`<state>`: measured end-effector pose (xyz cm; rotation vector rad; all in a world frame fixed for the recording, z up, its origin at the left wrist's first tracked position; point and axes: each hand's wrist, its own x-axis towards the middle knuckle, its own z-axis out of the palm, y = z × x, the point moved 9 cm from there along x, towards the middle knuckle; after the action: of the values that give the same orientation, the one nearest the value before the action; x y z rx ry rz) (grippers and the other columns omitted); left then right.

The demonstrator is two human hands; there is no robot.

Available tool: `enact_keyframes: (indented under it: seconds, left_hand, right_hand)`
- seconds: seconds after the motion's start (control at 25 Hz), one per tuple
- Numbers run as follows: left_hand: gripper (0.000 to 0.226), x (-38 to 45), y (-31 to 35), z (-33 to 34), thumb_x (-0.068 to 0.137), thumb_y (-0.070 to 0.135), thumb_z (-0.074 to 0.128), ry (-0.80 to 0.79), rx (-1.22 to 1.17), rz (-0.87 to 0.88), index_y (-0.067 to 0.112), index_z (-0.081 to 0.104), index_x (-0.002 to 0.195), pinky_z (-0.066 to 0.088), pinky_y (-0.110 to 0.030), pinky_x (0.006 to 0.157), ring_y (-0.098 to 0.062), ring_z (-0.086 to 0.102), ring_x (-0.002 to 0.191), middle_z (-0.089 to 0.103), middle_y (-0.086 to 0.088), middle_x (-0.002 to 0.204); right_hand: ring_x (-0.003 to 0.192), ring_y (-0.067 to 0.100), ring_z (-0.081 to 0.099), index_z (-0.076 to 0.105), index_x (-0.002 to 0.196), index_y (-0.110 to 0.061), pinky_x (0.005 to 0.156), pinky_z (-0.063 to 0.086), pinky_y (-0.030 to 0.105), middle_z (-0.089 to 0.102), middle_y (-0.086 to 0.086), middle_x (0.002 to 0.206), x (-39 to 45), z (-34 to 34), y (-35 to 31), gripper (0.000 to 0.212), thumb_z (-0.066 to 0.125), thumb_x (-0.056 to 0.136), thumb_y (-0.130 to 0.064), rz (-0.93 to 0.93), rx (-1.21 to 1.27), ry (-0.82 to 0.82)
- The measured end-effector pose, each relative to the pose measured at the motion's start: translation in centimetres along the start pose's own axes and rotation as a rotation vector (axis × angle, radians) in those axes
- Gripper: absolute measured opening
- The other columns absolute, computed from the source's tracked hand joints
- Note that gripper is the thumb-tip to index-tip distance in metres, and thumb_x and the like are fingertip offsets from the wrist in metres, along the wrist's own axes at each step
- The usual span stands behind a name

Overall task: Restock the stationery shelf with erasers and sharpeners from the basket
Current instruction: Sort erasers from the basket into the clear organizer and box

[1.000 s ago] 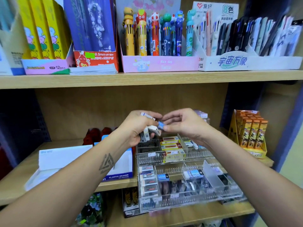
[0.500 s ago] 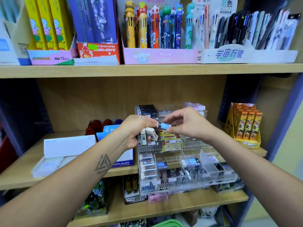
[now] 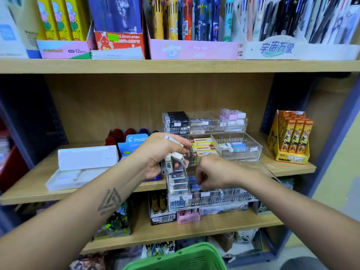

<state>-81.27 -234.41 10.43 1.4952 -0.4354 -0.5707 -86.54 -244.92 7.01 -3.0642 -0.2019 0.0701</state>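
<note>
The left hand (image 3: 155, 152) holds a clenched grip on several white erasers (image 3: 174, 157), kept just above the clear acrylic organiser (image 3: 214, 197) as a ready supply. The right hand (image 3: 212, 172) reaches down into the front tier, fingers curled among blue-sleeved erasers (image 3: 193, 185); whether its grip holds one cannot be told. The green basket (image 3: 181, 258) sits below.

stationery shop: stocked shelves (image 3: 175, 66), pen display boxes (image 3: 191, 48)
</note>
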Motion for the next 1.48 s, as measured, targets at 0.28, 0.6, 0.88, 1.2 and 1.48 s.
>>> enact_keyframes:
  seconds: [0.28,0.6,0.88,1.2,1.48]
  left_hand:
    - [0.022,-0.5,-4.0,-1.1,0.085,-0.015,0.059,0.062,-0.103,-0.086,-0.002,0.073,0.095,0.045,-0.023,0.042,-0.034,0.066,0.068,0.071,-0.02,0.083]
    - [0.022,-0.7,-4.3,-0.5,0.085,-0.012,0.051,0.209,-0.251,-0.066,-0.002,0.07,0.087,0.047,-0.022,0.04,-0.026,0.06,0.05,0.066,-0.02,0.071]
    - [0.014,-1.0,-4.6,-1.5,0.089,0.007,0.064,0.137,-0.169,-0.173,-0.003,0.068,0.099,0.046,-0.024,0.042,-0.029,0.064,0.062,0.07,-0.023,0.088]
    - [0.027,-1.1,-3.9,-0.8,0.087,0.008,0.073,0.051,-0.001,-0.168,-0.008,0.067,0.108,0.042,-0.021,0.041,-0.023,0.053,0.052,0.063,-0.021,0.08]
    - [0.007,-0.3,-3.5,-0.9,0.088,0.005,0.069,0.109,0.012,-0.14,0.0,0.067,0.091,0.04,-0.022,0.044,-0.022,0.052,0.048,0.062,-0.021,0.078]
  right_hand:
    - [0.082,0.015,0.067,0.077,0.093,-0.02,0.07,0.053,0.029,0.071,0.0,0.089,0.2,-0.3,0.4,0.01,0.076,0.083,-0.022,0.115,-0.015,0.044]
    - [0.08,0.011,0.065,0.072,0.102,-0.009,0.075,0.055,0.025,0.073,0.004,0.092,-1.5,-3.2,-1.7,0.03,0.086,0.075,-0.009,-0.053,0.824,0.141]
    - [0.074,0.018,0.067,0.073,0.112,-0.006,0.069,0.058,0.03,0.073,0.009,0.084,-2.1,-2.5,0.9,0.021,0.063,0.094,-0.002,0.046,1.043,0.158]
    - [0.065,0.022,0.067,0.069,0.098,-0.002,0.062,0.057,0.03,0.068,0.012,0.071,-2.4,-3.4,2.0,0.009,0.069,0.089,-0.001,0.077,1.005,0.224]
    - [0.078,0.019,0.069,0.073,0.106,-0.009,0.082,0.061,0.035,0.074,0.006,0.096,-2.8,-4.2,2.2,0.035,0.085,0.074,-0.003,0.047,0.851,0.266]
